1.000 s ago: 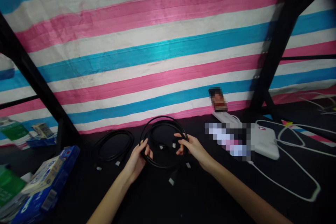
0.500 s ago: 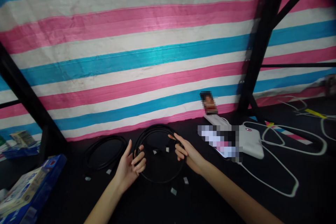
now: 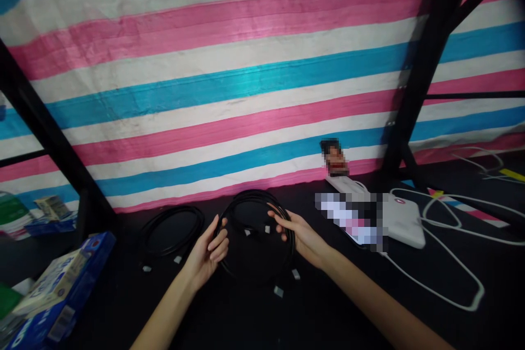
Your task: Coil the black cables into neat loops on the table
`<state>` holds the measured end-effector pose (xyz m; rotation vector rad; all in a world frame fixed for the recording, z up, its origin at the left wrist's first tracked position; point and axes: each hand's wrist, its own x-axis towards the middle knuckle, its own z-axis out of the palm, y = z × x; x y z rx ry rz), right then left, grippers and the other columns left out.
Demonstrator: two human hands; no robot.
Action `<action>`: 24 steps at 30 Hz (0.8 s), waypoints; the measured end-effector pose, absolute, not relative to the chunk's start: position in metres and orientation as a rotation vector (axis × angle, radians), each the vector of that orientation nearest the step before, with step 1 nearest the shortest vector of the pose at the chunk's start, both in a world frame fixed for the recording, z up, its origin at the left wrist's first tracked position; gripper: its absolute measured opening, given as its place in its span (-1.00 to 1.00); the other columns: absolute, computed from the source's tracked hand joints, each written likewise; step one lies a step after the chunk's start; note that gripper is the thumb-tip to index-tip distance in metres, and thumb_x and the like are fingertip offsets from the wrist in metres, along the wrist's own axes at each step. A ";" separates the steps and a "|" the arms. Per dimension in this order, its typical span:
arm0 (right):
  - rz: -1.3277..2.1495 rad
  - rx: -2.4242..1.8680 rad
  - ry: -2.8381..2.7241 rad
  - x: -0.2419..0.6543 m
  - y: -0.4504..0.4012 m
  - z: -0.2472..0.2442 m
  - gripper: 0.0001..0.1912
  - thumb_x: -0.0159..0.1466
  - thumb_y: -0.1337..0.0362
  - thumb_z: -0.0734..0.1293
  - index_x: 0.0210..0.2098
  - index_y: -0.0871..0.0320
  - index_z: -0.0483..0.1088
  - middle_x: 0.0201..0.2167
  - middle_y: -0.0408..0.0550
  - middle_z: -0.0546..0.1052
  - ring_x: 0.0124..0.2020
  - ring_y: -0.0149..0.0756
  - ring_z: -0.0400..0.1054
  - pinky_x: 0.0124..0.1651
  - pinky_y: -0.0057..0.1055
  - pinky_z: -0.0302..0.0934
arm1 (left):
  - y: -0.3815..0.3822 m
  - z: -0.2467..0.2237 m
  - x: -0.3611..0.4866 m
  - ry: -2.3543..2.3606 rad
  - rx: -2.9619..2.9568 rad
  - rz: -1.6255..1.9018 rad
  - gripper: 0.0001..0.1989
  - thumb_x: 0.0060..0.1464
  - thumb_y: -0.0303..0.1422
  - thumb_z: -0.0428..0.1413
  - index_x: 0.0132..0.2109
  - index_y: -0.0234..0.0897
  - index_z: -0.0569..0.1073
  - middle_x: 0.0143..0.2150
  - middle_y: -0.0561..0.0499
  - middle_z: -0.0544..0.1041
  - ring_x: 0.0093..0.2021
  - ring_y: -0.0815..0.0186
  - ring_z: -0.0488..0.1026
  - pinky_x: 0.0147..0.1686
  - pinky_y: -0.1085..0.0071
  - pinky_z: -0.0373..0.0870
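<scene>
A coiled black cable (image 3: 257, 279) hangs in a loop between my two hands, low in the middle of the view. My left hand (image 3: 213, 246) has its fingers curled round the left side of the coil. On the right side, my right hand (image 3: 295, 232) grips the same coil between thumb and fingers. Two light connector ends (image 3: 279, 291) show below the right hand. Behind the held loop lies more black cable, with small light connectors (image 3: 267, 229) inside it. Another black cable coil (image 3: 172, 229) rests on the dark table to the left, its connector (image 3: 178, 259) beside it.
Blue and white boxes (image 3: 61, 290) lie at the left. At the right are a phone (image 3: 348, 221), a white power bank (image 3: 404, 221) and looped white cables (image 3: 435, 279). Black frame posts (image 3: 422, 82) stand before a striped sheet (image 3: 246, 82).
The view has shifted slightly, so most things appear farther right. The held coil's lower edge is less distinct, and both hands still grip it.
</scene>
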<state>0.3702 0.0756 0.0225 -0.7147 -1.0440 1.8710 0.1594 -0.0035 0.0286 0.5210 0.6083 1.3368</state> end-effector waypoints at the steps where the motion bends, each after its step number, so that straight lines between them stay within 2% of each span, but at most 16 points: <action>1: 1.870 -0.722 -1.055 0.371 0.075 0.024 -0.70 0.06 0.36 0.40 -0.18 0.15 0.44 -0.14 -0.07 0.45 -0.54 -0.61 0.25 -0.63 -0.69 0.10 | -0.004 0.030 0.160 0.649 0.545 1.343 -0.76 0.14 -0.26 -0.05 -0.21 -0.35 0.38 -0.72 0.24 -0.06 -0.77 0.58 -0.13 -0.75 0.58 -0.19; 3: 1.870 -0.743 -1.054 0.371 0.073 0.028 -0.68 0.06 0.33 0.41 -0.16 0.14 0.43 -0.13 -0.06 0.45 -0.53 -0.59 0.26 -0.64 -0.69 0.08 | -0.005 0.032 0.160 0.700 0.591 1.334 -0.73 0.13 -0.27 -0.04 -0.08 -0.32 0.35 -0.70 0.24 0.01 -0.76 0.58 -0.10 -0.74 0.58 -0.15; 7: 1.865 -0.732 -1.001 0.371 0.072 0.031 -0.62 0.10 0.27 0.37 -0.06 0.05 0.36 -0.16 -0.07 0.46 -0.55 -0.58 0.25 -0.70 -0.69 -0.01 | -0.005 0.032 0.161 0.798 0.662 1.382 -0.75 0.08 -0.30 0.02 -0.09 -0.30 0.37 -0.59 0.17 0.21 -0.72 0.59 -0.02 -0.72 0.59 -0.05; 9: 1.867 -0.713 -0.986 0.371 0.073 0.030 -0.67 0.13 0.22 0.35 -0.10 0.07 0.37 -0.21 -0.06 0.47 -0.61 -0.60 0.18 -0.75 -0.69 -0.09 | -0.005 0.031 0.161 0.864 0.681 1.416 -0.75 0.06 -0.32 0.05 -0.11 -0.32 0.39 -0.44 0.09 0.35 -0.69 0.60 0.02 -0.69 0.57 0.02; 11: 1.867 -0.698 -0.976 0.371 0.074 0.030 -0.71 0.16 0.12 0.31 -0.18 0.12 0.40 -0.28 -0.06 0.47 -0.68 -0.64 0.08 -0.79 -0.69 -0.19 | -0.005 0.030 0.160 0.889 0.696 1.432 -0.74 0.04 -0.34 0.06 -0.10 -0.30 0.38 -0.27 0.01 0.40 -0.64 0.58 0.09 -0.67 0.56 0.07; 13: 1.870 -0.686 -0.968 0.371 0.075 0.030 -0.67 0.17 0.04 0.28 -0.24 0.15 0.42 -0.34 -0.08 0.46 -0.73 -0.68 -0.02 -0.80 -0.70 -0.28 | -0.005 0.031 0.161 0.864 0.716 1.426 -0.76 0.04 -0.34 0.05 -0.11 -0.27 0.39 -0.26 0.03 0.36 -0.59 0.55 0.14 -0.67 0.56 0.07; 15: 1.891 -0.677 -0.960 0.372 0.075 0.031 -0.65 0.18 0.02 0.26 -0.26 0.17 0.42 -0.39 -0.09 0.44 -0.76 -0.71 -0.10 -0.81 -0.70 -0.34 | -0.005 0.030 0.163 0.818 0.721 1.397 -0.82 0.05 -0.30 0.04 -0.21 -0.28 0.41 -0.39 0.09 0.28 -0.60 0.55 0.10 -0.68 0.58 0.03; 17: 1.918 -0.664 -0.950 0.373 0.075 0.033 -0.66 0.19 0.03 0.25 -0.26 0.19 0.42 -0.42 -0.11 0.43 -0.77 -0.72 -0.14 -0.81 -0.70 -0.37 | -0.005 0.029 0.165 0.771 0.701 1.370 -0.77 0.07 -0.22 0.03 -0.26 -0.31 0.41 -0.50 0.14 0.14 -0.63 0.57 0.00 -0.71 0.60 -0.05; 21: 1.913 -0.650 -0.963 0.373 0.074 0.033 -0.70 0.18 0.07 0.27 -0.27 0.18 0.42 -0.45 -0.15 0.42 -0.79 -0.73 -0.17 -0.81 -0.70 -0.38 | -0.004 0.027 0.167 0.729 0.656 1.328 -0.59 0.08 -0.14 -0.01 -0.04 -0.34 0.35 -0.58 0.19 -0.03 -0.66 0.55 -0.13 -0.75 0.62 -0.18; 24: 1.880 -0.665 -0.992 0.373 0.074 0.033 -0.75 0.16 0.11 0.30 -0.29 0.16 0.41 -0.47 -0.16 0.42 -0.78 -0.72 -0.17 -0.81 -0.69 -0.38 | -0.004 0.027 0.167 0.738 0.648 1.309 -0.58 0.08 -0.14 -0.01 -0.02 -0.36 0.33 -0.60 0.20 -0.07 -0.66 0.54 -0.16 -0.76 0.61 -0.18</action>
